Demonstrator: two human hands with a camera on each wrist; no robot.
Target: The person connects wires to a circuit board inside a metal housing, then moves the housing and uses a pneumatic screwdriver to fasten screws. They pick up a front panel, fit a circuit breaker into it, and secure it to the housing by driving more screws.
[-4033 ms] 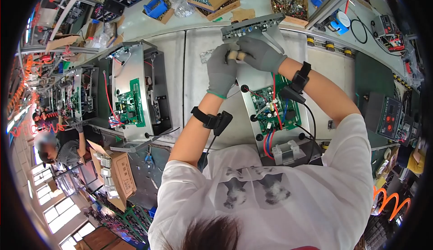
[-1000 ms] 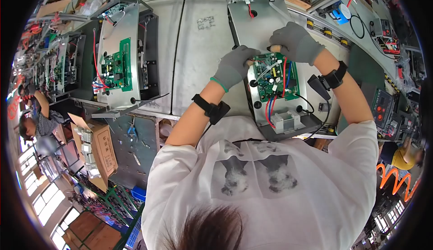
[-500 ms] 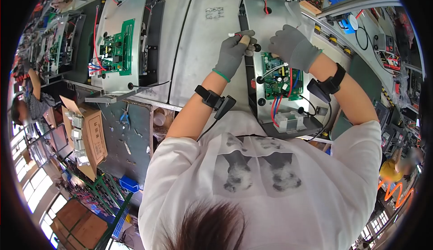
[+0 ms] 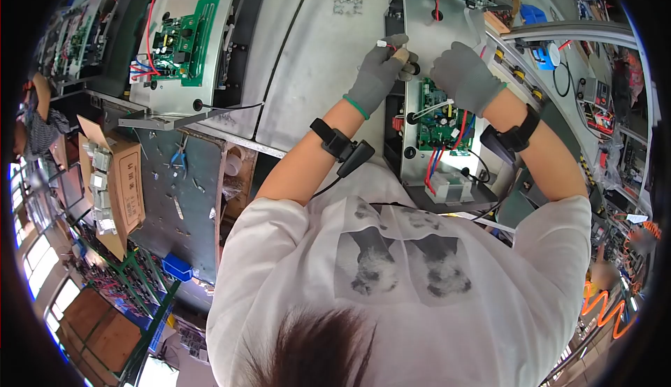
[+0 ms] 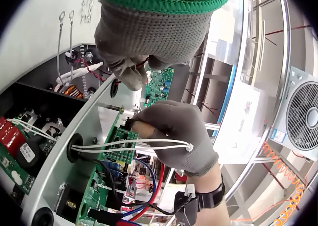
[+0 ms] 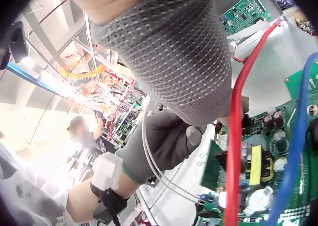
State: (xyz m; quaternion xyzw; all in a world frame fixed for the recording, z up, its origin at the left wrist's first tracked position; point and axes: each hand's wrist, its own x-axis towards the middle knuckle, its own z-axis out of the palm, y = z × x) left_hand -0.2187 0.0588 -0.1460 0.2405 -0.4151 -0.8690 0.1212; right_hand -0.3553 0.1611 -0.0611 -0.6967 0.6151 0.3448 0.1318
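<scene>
In the head view my gloved left hand (image 4: 377, 72) is at the left edge of a metal chassis (image 4: 454, 34). It pinches a thin red-and-black wire, whose white connector (image 4: 381, 43) sticks out past the fingers. My gloved right hand (image 4: 465, 76) is over the upper end of the green circuit board (image 4: 444, 125), its fingers curled down. In the left wrist view the right hand's bare fingertip (image 5: 144, 130) is right at the board's edge; I cannot tell whether it grips anything. Two white wires (image 5: 119, 145) come out through a black grommet (image 5: 74, 147) below it.
A similar chassis with a green board (image 4: 189, 45) stands at the left. A silver-cased block (image 4: 451, 188) sits at the chassis's near end. Pliers (image 4: 180, 158) lie on the dark side bench, beside a cardboard box (image 4: 133, 184). Another person (image 4: 42, 118) is at the far left.
My hands were together over the chassis's far end, then came to the board. The left hand has since shifted up off the board with the connector; the right stays close. The head view has turned.
</scene>
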